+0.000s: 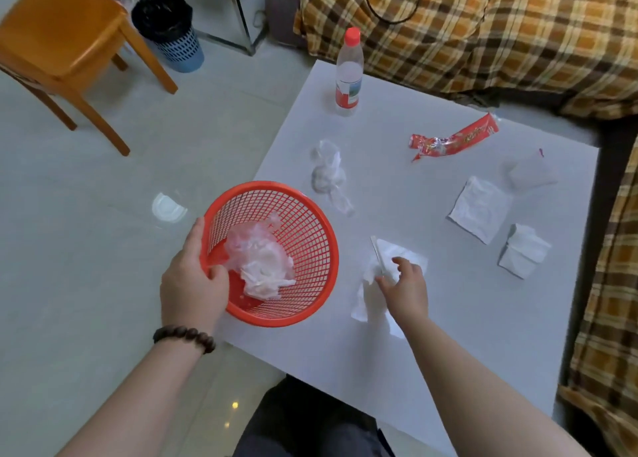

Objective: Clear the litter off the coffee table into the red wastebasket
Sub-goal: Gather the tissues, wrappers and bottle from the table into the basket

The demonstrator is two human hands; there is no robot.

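Observation:
My left hand [193, 280] grips the near rim of the red mesh wastebasket [310, 221], held tilted at the left edge of the white coffee table [431, 318]. Crumpled tissue and clear plastic lie inside it. My right hand [405, 285] pinches a white tissue [376, 270] lying on the table right of the basket. Further back on the table lie a crumpled clear plastic bag [328, 175], a red snack wrapper [452, 140], a flat tissue [478, 208], a folded tissue [523, 251] and a clear plastic piece [530, 171].
A water bottle [348, 73] with a red cap stands at the table's far edge. A plaid-covered sofa [500, 31] runs along the far and right sides. On the floor to the left stand an orange chair [65, 42] and a black-lined bin [169, 30].

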